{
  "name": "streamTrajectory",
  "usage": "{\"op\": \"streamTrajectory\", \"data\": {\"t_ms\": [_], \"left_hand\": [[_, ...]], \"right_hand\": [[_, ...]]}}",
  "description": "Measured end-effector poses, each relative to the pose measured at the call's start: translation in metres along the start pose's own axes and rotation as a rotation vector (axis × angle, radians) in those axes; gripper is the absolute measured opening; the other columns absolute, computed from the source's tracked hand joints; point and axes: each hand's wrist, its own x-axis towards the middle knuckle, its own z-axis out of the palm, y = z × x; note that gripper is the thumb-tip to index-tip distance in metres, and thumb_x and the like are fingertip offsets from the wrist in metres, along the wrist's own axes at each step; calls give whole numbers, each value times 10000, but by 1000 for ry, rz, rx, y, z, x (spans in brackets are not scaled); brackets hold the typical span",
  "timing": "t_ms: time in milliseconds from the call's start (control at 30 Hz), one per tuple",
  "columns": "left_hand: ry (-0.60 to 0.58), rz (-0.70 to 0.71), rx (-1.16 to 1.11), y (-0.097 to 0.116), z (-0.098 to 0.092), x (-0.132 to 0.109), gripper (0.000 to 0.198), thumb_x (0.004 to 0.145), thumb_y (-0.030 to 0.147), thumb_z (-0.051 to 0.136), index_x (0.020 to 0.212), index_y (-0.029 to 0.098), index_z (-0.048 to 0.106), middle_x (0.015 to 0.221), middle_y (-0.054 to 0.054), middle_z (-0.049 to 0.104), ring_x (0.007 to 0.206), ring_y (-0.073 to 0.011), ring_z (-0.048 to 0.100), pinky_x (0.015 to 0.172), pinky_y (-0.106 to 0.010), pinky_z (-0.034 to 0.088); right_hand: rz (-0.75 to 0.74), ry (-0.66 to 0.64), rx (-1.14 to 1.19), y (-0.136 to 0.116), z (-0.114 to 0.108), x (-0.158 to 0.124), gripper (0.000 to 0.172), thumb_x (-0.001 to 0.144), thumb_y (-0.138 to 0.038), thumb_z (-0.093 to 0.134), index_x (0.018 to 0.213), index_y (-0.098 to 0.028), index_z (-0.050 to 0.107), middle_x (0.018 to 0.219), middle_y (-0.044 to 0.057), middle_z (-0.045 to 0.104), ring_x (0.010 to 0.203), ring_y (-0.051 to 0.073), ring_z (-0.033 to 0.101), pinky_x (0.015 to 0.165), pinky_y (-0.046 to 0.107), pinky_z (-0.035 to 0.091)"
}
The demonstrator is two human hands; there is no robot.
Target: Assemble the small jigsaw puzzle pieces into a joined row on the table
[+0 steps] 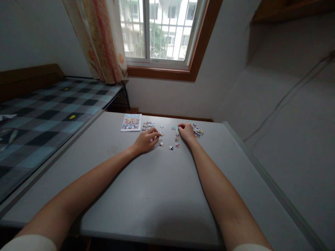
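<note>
Loose jigsaw pieces lie at the far end of a grey table (157, 195). One small heap (148, 125) sits left of centre, another heap (198, 131) on the right, and a few single pieces (171, 147) rest between my hands. My left hand (146, 138) lies on the table with its fingers curled, the fingertips pinched over a piece near the left heap. My right hand (186, 131) is curled too, its fingertips pressed down on the joined pieces (176, 134) beside the right heap. A colourful picture card (131, 122) lies flat to the left of the pieces.
A bed with a checked cover (44, 118) runs along the table's left side. The wall (288, 115) stands close on the right, and a window with a patterned curtain (101, 42) is behind the table.
</note>
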Motion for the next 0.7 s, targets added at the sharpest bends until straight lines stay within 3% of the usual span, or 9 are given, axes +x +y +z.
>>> {"op": "streamTrajectory", "data": {"t_ms": [433,700], "left_hand": [[1,5,-10,-2,1,-2,173,898,161,521,984,163,671,911,-42,607,637,-71,534,638,-217,480],[-5,-9,2,-1,0,-1,177,896,165,518,982,173,673,897,-36,603,649,-76,537,652,-225,485]], "right_hand": [[-51,-57,-2,4,-8,8,214,735,-120,580,831,-168,765,858,67,756,824,169,688,842,281,504],[-83,-69,-65,2,0,3,215,756,-112,580,833,-174,771,874,73,760,838,184,693,820,278,503]]}}
